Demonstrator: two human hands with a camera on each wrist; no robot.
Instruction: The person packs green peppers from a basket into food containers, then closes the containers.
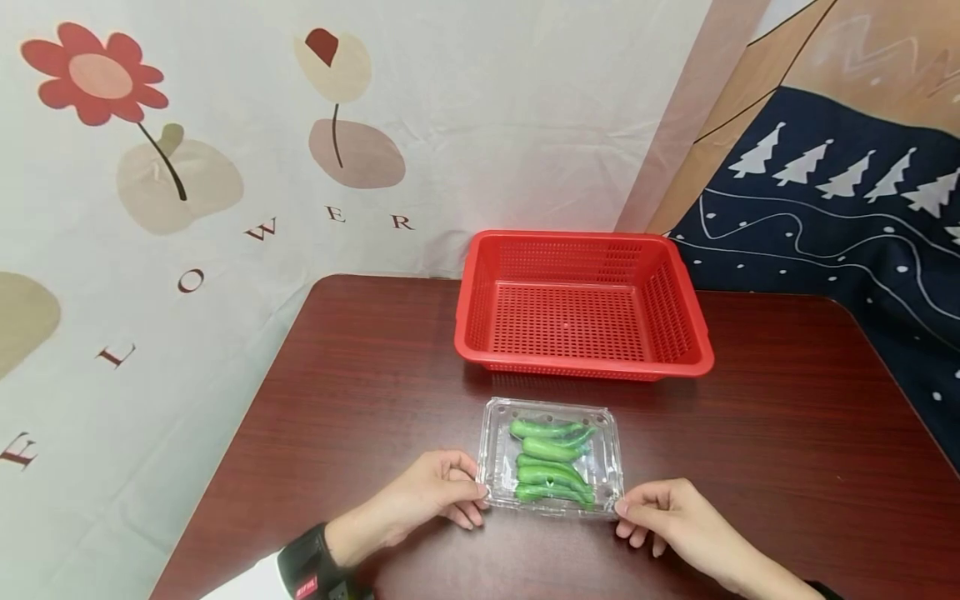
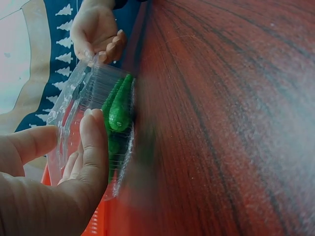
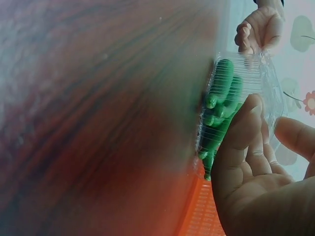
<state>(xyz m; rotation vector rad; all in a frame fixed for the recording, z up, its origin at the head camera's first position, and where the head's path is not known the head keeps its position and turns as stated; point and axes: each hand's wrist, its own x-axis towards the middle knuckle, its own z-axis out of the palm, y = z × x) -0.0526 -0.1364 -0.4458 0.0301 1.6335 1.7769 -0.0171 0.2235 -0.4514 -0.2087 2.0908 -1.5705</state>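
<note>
Left hand (image 1: 427,498) and right hand (image 1: 671,512) each pinch a near corner of the clear box (image 1: 551,457) of green peppers (image 1: 551,461).
The box sits shut on the table (image 1: 787,433) between both hands – equally near (peppers lying crosswise) – just before the red basket (image 1: 581,304).

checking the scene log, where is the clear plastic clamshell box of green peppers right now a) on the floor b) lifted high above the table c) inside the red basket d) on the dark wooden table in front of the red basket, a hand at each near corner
d: the clear plastic clamshell box of green peppers sits on the dark wooden table, nearer the person than the empty red perforated plastic basket, with the left hand and right hand pinching its near corners.
</note>
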